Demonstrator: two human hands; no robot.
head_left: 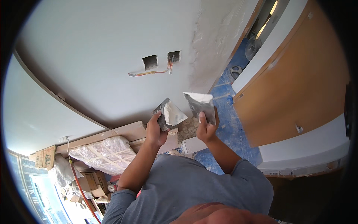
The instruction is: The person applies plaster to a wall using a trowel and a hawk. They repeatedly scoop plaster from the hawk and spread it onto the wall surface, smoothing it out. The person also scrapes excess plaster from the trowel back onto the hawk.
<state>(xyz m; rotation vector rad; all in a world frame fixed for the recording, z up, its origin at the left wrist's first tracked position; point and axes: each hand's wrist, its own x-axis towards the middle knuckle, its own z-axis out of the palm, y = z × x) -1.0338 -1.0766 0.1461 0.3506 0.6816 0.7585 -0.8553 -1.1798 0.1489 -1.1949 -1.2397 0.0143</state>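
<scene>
My left hand is closed around a metal putty knife whose broad blade carries a thick mound of white plaster. To its right, my right hand grips a second broad putty knife, thumb pressed on the blade; a band of white plaster lies along its far edge. A small gap separates the two blades. Both are held in front of a pale wall, which has a rougher, damp-looking greyish plaster strip on its right side.
Two square wall cutouts sit ahead, with loose orange wires hanging from one. At right stands a wooden door with a handle. Blue, plaster-stained floor runs below. Plastic-wrapped goods and cardboard boxes crowd the lower left.
</scene>
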